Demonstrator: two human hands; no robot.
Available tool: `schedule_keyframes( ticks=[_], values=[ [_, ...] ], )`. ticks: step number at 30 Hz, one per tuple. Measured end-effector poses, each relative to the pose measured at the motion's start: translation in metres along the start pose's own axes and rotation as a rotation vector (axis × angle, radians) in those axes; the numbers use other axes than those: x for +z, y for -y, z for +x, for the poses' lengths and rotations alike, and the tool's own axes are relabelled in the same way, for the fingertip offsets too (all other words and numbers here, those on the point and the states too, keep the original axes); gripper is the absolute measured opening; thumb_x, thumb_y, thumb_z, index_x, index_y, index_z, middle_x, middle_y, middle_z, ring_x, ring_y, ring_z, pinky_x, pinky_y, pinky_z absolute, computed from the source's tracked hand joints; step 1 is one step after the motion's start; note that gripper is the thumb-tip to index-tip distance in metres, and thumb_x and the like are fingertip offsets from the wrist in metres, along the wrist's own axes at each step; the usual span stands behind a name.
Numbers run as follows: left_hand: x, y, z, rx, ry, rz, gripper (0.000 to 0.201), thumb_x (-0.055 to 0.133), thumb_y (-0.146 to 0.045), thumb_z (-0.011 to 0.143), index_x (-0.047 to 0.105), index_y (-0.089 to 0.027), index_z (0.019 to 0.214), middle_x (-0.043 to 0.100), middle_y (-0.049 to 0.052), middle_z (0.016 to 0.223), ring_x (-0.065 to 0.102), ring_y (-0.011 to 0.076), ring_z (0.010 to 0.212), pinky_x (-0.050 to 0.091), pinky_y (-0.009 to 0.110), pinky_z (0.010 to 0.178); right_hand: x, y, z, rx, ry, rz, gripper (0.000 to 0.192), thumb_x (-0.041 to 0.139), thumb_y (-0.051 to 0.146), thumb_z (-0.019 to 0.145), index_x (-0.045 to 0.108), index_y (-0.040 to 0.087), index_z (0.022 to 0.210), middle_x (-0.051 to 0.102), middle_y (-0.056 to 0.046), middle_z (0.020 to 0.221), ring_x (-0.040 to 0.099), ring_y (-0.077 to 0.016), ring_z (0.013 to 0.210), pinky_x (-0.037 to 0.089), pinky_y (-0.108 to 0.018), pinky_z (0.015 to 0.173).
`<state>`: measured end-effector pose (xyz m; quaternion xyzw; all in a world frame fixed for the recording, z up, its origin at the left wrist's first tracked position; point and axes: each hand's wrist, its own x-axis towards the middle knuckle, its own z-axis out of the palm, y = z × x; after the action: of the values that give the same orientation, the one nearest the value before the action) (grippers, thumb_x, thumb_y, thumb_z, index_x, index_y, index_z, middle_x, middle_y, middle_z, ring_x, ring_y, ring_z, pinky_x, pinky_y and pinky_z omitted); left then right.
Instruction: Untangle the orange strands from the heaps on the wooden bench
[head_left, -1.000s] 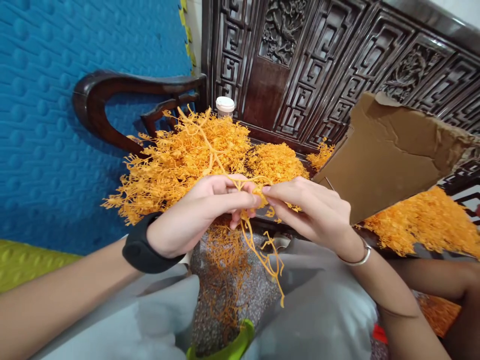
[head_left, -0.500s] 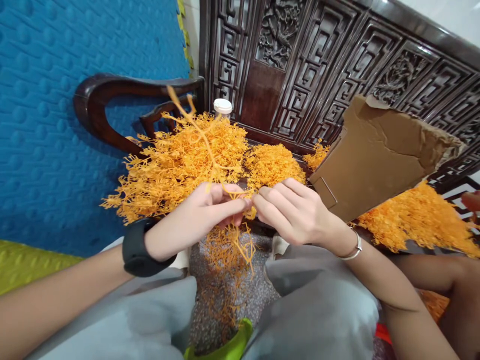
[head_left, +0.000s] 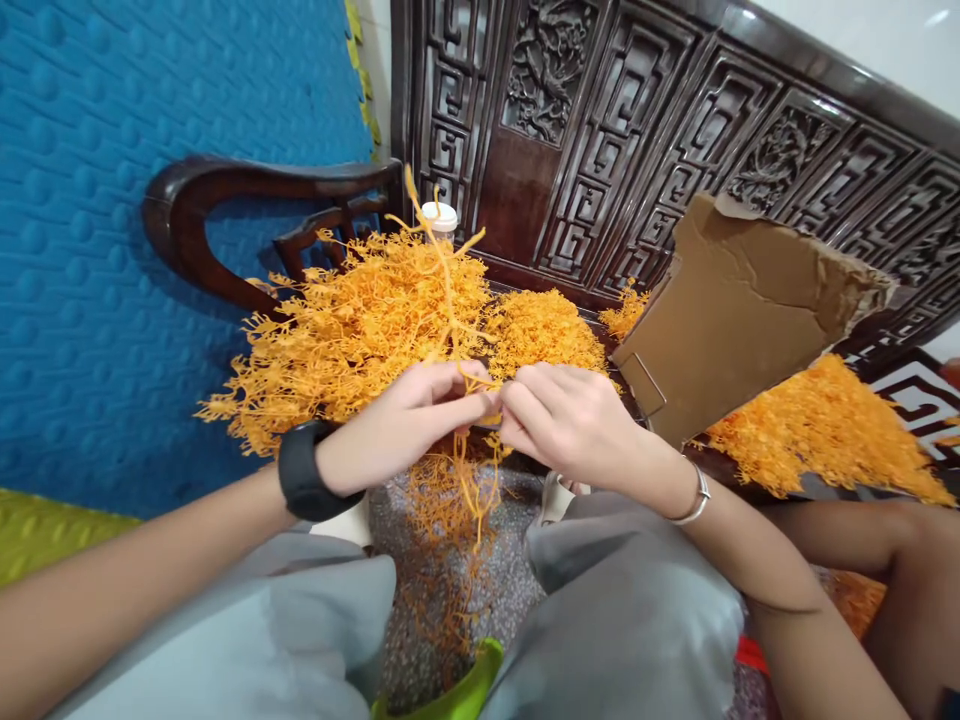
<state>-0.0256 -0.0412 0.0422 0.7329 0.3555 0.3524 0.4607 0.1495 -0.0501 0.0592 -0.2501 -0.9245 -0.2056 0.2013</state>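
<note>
Orange plastic sprig at frame centre, pinched between my two hands. My left hand has its fingers closed on the sprig from the left; my right hand has its fingertips pressed together on the same spot from the right. One thin stem rises to upper centre, and finer branches hang below my knuckles.

Behind the hands, a large heap of orange sprigs covers the seat at left centre, with a smaller mound just right of it. A torn cardboard flap leans in from the right, hiding part of another orange pile. A white-capped bottle stands behind the heap, half hidden by it and by the raised stem. Carved dark wood backrest fills the upper frame; blue padded wall at left. Loose orange bits lie on the speckled floor between my grey-clad knees. Black watch on left wrist, silver bangle on right.
</note>
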Motion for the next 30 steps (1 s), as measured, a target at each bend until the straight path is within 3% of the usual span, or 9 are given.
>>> schedule_keyframes(
  ticks=[4,10,13,16,20,22,24,26,30],
  values=[
    [0.000,-0.003,-0.005,0.193,0.056,0.276,0.020,0.047,-0.030,0.080,0.050,-0.018,0.064,0.048,-0.001,0.060,0.043,0.0111,0.057,0.034,0.023,0.054,-0.010,0.003,-0.002,0.140,0.127,0.291,0.024,0.038,0.022,0.086,0.047,0.015,0.065,0.044,0.001,0.057,0.034,-0.0076,0.051,0.026,-0.023,0.050],
    [0.004,-0.005,-0.019,0.422,0.131,0.421,0.019,0.044,-0.024,0.082,0.050,-0.019,0.064,0.046,0.000,0.058,0.041,0.0124,0.056,0.034,0.024,0.056,-0.016,-0.001,-0.008,0.364,0.301,1.082,0.020,0.045,0.023,0.079,0.045,0.015,0.061,0.038,0.006,0.051,0.032,-0.0035,0.046,0.028,-0.017,0.045],
    [0.006,-0.007,-0.024,0.411,0.134,0.388,0.016,0.046,-0.024,0.082,0.054,-0.020,0.069,0.050,0.001,0.060,0.043,0.0126,0.058,0.035,0.024,0.057,-0.008,0.001,-0.010,0.451,0.366,1.398,0.016,0.042,0.022,0.078,0.046,0.015,0.063,0.039,0.006,0.050,0.032,-0.0028,0.042,0.028,-0.017,0.040],
    [0.001,-0.013,-0.029,0.291,0.135,0.277,0.016,0.049,-0.028,0.080,0.057,-0.020,0.068,0.051,0.001,0.060,0.045,0.0122,0.057,0.036,0.024,0.055,-0.004,0.001,-0.012,0.451,0.332,1.599,0.021,0.039,0.027,0.081,0.043,0.017,0.063,0.033,0.007,0.047,0.030,-0.0034,0.038,0.029,-0.017,0.037],
    [-0.013,-0.015,-0.031,0.113,-0.055,-0.016,0.022,0.053,-0.032,0.078,0.057,-0.019,0.061,0.047,-0.001,0.053,0.041,0.0091,0.048,0.032,0.023,0.044,-0.015,-0.020,-0.021,0.468,-0.008,1.620,0.032,0.039,0.040,0.084,0.036,0.020,0.060,0.026,0.008,0.045,0.028,-0.0046,0.036,0.031,-0.019,0.035],
    [-0.018,-0.011,-0.028,0.067,-0.157,-0.153,0.023,0.057,-0.032,0.076,0.056,-0.019,0.058,0.048,-0.001,0.053,0.042,0.0083,0.047,0.032,0.022,0.043,-0.021,-0.034,-0.026,0.502,-0.193,1.512,0.031,0.043,0.043,0.083,0.040,0.019,0.065,0.031,0.007,0.049,0.032,-0.0050,0.039,0.034,-0.019,0.038],
    [-0.019,-0.004,-0.021,0.021,-0.202,-0.219,0.022,0.060,-0.032,0.074,0.056,-0.018,0.057,0.049,-0.001,0.054,0.042,0.0082,0.048,0.034,0.022,0.044,-0.023,-0.042,-0.029,0.517,-0.259,1.401,0.026,0.048,0.042,0.082,0.046,0.018,0.072,0.039,0.005,0.054,0.039,-0.0051,0.044,0.037,-0.019,0.042],
    [-0.016,0.004,-0.013,-0.045,-0.207,-0.228,0.022,0.060,-0.032,0.073,0.055,-0.018,0.056,0.050,-0.001,0.054,0.042,0.0080,0.048,0.035,0.022,0.045,-0.019,-0.044,-0.030,0.516,-0.190,1.332,0.021,0.054,0.038,0.080,0.051,0.017,0.081,0.047,0.004,0.059,0.044,-0.0049,0.049,0.040,-0.019,0.046],
    [-0.014,0.018,0.002,-0.170,-0.309,-0.265,0.021,0.063,-0.032,0.069,0.055,-0.017,0.057,0.050,-0.001,0.057,0.042,0.0074,0.047,0.035,0.021,0.043,-0.005,-0.037,-0.027,0.470,0.156,1.252,0.020,0.057,0.030,0.079,0.053,0.014,0.091,0.056,0.002,0.065,0.051,-0.0048,0.054,0.043,-0.019,0.052]
  ],
)
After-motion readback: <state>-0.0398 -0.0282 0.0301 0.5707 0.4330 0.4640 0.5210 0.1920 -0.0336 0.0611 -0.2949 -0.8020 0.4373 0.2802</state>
